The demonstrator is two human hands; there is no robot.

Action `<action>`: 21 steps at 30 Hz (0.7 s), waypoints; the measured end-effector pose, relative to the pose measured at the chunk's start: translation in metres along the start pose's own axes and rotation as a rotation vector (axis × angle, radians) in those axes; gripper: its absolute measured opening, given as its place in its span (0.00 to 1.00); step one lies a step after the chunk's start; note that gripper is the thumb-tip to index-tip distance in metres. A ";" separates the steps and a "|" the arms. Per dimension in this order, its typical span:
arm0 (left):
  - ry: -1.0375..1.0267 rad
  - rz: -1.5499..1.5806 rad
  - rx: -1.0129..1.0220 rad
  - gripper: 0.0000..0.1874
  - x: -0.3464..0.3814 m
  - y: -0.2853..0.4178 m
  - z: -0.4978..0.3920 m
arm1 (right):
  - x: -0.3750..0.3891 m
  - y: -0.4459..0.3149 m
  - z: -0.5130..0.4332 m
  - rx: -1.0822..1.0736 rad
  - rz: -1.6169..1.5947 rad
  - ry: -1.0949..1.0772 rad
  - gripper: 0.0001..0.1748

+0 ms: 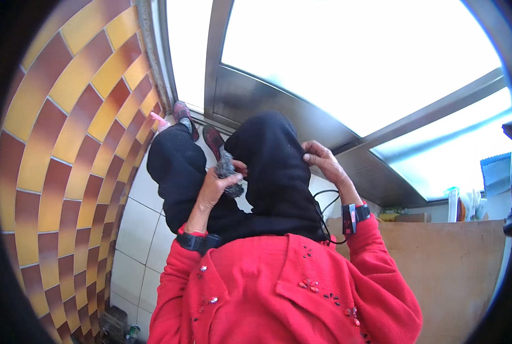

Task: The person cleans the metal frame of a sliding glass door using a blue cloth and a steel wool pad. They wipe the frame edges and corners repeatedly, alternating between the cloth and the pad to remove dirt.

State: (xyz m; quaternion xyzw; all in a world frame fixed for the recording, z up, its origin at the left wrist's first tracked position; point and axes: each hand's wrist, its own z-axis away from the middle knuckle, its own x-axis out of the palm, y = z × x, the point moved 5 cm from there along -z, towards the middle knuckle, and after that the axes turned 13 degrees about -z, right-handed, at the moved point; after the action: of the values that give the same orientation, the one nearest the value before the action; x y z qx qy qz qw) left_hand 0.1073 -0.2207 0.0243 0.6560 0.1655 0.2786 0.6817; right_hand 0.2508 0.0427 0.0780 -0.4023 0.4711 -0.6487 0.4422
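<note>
Between the knees, my left hand (216, 187) is closed around a grey, fuzzy wad (225, 167); steel wool or fibre, I cannot tell which. Its darker lower end (235, 190) sticks out below my thumb. My right hand (328, 163) rests at the outer side of the right knee, thumb and fingertips touching the black trousers (277, 172). Whether those fingers pinch the cloth is unclear. Dark bands are strapped around both wrists, and a small device (349, 219) sits on the right one.
A pink pump bottle (159, 122) stands by the yellow-and-brown tiled wall (73, 142) at left. Ahead is a metal-framed glass door (277, 101). A brown board (445, 258) lies at right, with a black cable (325, 206) near my right thigh. White floor tiles (129, 245) show at left.
</note>
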 end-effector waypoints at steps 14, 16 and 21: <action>0.286 0.228 -0.037 0.13 -0.037 -0.033 0.002 | -0.108 -0.095 0.088 -0.445 0.375 0.799 0.28; 0.286 0.189 -0.068 0.13 -0.038 -0.036 0.002 | -0.061 -0.040 0.062 -0.314 0.239 0.550 0.22; 0.285 0.095 -0.129 0.13 -0.036 -0.043 0.000 | 0.138 0.067 0.074 -0.550 0.248 -0.636 0.13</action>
State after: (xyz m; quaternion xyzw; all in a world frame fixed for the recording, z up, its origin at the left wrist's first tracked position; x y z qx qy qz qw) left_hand 0.0859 -0.2415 -0.0232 0.5717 0.2109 0.4107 0.6782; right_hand 0.2935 -0.1187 0.0453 -0.6250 0.5115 -0.2849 0.5164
